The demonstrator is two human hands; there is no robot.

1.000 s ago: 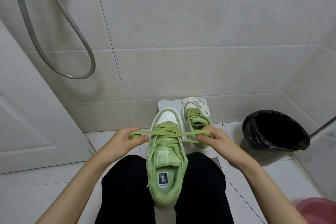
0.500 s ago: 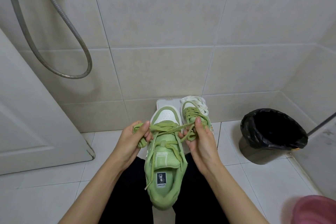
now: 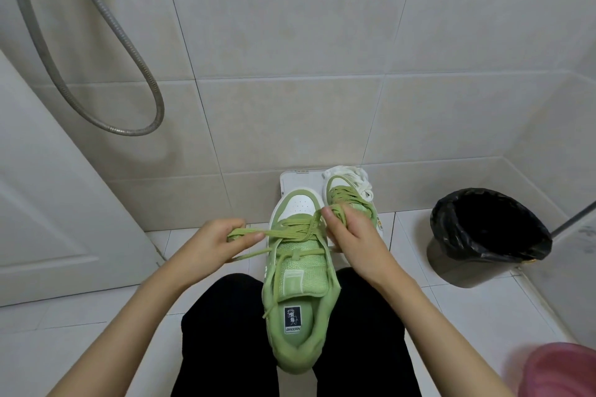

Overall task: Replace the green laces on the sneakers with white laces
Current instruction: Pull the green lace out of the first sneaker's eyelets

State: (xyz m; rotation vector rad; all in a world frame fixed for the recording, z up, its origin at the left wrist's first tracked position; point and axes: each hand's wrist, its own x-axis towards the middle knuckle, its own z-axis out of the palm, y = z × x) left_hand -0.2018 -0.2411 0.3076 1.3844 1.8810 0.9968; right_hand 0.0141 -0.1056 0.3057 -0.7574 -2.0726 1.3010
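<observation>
While the sneaker [image 3: 300, 316] rests on the person's lap at lower centre, heel nearest and toe pointing away, its green lace [image 3: 283, 234] hangs slack along the tongue and is bunched in crossings just short of the white toe. To the left of the shoe, the left hand [image 3: 213, 245] pinches a length of that lace between thumb and fingers and holds it drawn out sideways. The right hand [image 3: 351, 235] sits at the toe-end eyelets on the right, fingers curled on the lace there. The lace looks flat, soft and light. It should slide if pulled close to an eyelet, but it will likely snag if tugged from far off. The shoe is light enough to tip, so it needs steadying at the side. Beyond, at centre right, the second sneaker [image 3: 350, 200] stands fully laced in green, with white laces [image 3: 358, 176] heaped against its far side. A bin [image 3: 483, 235] stands further right.
</observation>
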